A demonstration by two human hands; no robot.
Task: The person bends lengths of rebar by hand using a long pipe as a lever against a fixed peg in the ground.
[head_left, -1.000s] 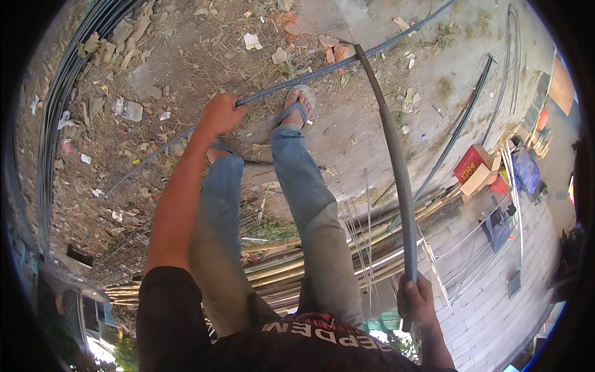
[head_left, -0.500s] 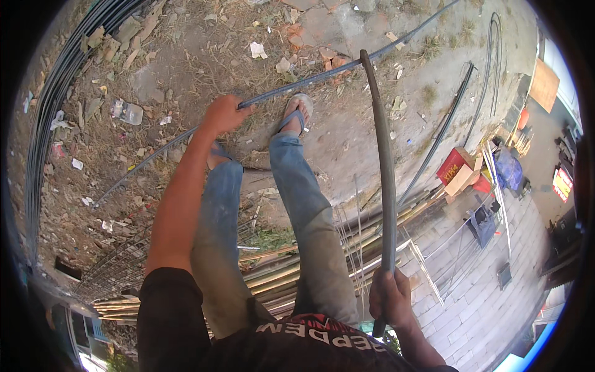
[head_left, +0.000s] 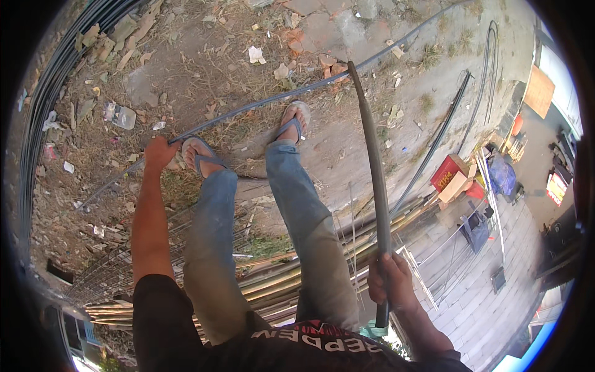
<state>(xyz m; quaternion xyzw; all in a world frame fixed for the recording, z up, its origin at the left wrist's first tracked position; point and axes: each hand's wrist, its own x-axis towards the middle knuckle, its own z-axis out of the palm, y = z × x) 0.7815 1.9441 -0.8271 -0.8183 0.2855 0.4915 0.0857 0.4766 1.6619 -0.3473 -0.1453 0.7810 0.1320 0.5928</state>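
Note:
A long thin steel rod point(head_left: 248, 108) runs from the lower left across to the upper right, in front of my sandalled feet. My left hand point(head_left: 160, 152) is closed round this rod, to the left of my left foot. In my right hand point(head_left: 392, 280), the fingers wrap the near end of a thick, slightly curved dark metal bar point(head_left: 375, 161). The bar's far end overlaps the rod at the upper middle; I cannot tell whether the two are hooked together or only touching.
A bundle of dark rods point(head_left: 46, 115) curves along the left. Bamboo poles point(head_left: 279, 285) and wire mesh point(head_left: 118, 263) lie close to my legs. On the right are more rods point(head_left: 437, 139), a red carton point(head_left: 450, 173), a blue bag point(head_left: 503, 170) and paving point(head_left: 462, 310).
My left hand has slid or moved left and down toward me, still round the rod. The dark bar's far end has shifted slightly left and nearer; my right hand keeps its grip.

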